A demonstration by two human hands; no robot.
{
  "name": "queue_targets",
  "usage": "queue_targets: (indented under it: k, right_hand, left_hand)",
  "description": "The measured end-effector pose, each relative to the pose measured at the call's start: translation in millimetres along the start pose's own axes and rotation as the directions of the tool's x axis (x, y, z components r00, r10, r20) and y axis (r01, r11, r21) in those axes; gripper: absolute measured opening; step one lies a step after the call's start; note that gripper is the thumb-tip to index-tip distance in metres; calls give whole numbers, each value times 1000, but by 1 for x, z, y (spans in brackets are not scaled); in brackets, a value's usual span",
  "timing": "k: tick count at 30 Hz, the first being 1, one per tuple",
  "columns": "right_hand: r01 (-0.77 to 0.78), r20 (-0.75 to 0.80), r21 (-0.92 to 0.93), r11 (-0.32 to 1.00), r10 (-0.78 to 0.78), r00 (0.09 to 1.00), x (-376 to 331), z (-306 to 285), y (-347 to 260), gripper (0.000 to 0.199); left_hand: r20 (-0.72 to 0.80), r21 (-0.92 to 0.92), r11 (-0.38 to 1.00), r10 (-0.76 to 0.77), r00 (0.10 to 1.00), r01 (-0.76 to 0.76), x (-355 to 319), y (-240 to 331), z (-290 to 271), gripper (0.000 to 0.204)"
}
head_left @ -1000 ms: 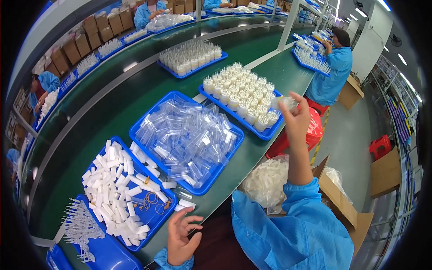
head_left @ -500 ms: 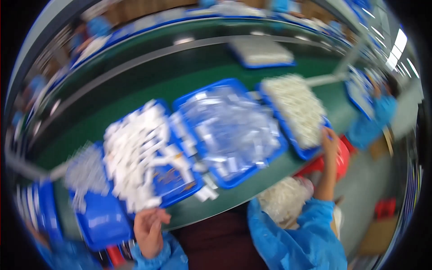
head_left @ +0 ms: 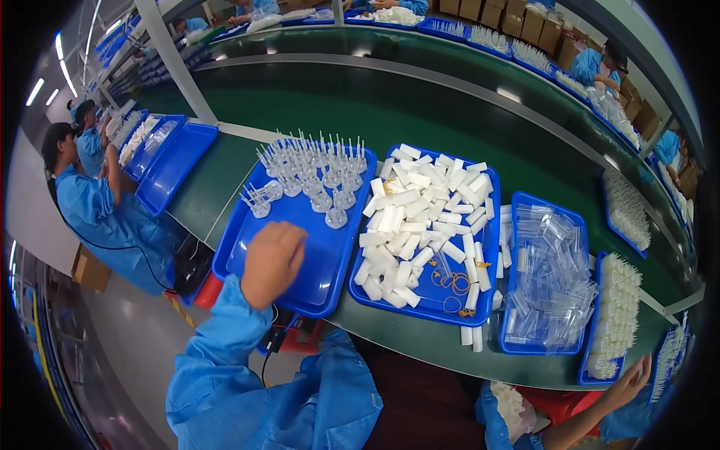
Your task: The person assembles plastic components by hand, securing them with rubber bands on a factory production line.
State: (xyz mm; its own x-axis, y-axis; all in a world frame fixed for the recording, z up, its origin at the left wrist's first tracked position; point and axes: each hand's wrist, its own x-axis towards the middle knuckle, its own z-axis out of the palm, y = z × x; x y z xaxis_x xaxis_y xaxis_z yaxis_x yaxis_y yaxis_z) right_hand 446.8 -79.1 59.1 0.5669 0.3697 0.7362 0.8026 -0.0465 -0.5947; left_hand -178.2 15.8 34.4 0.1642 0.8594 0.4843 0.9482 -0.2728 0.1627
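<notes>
My left hand (head_left: pixel 274 259) is curled, back upward, over the near left part of a blue tray (head_left: pixel 292 281). Its fingertips are hidden, so I cannot see what they hold. Clear plastic pieces with round bases and upright thin stems (head_left: pixel 319 169) stand toward the far end of that tray. My right hand (head_left: pixel 628 384) is at the far right, with fingers stretched and apart and nothing seen in them. Beside it is a blue tray (head_left: pixel 587 371) packed with cream-white spiky pieces (head_left: pixel 616 315).
Between them lie a blue tray (head_left: pixel 360 289) of white tubes (head_left: pixel 420 217) and orange bands (head_left: pixel 452 283), and another (head_left: pixel 517 346) of clear plastic sleeves (head_left: pixel 551 262). A green belt (head_left: pixel 360 101) runs behind the table. Co-workers (head_left: pixel 90 195) sit at left and across.
The view has swung left and sharpened. My left hand has moved from beside the white tubes' tray to over the stemmed pieces' tray. My right hand stays near the cream-white pieces, fingers now stretched.
</notes>
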Motion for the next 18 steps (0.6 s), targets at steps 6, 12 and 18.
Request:
queue_targets:
  k: [6, 12, 18]
  right_hand:
    - [238, 577, 429, 871, -467, 670, -30, 100, -178, 26]
    - [304, 554, 778, 550, -828, 80, -84, 232, -280, 33]
    - [420, 490, 780, 464, -870, 51, -141, 322, -287, 32]
  left_hand:
    - [-75, 355, 934, -18, 997, 43, 45, -46, 17, 19]
    - [-25, 478, 878, 16, 1000, -2, 53, -104, 49, 14]
    - [-25, 70, 962, 266, 964, -264, 41, -98, 25, 13]
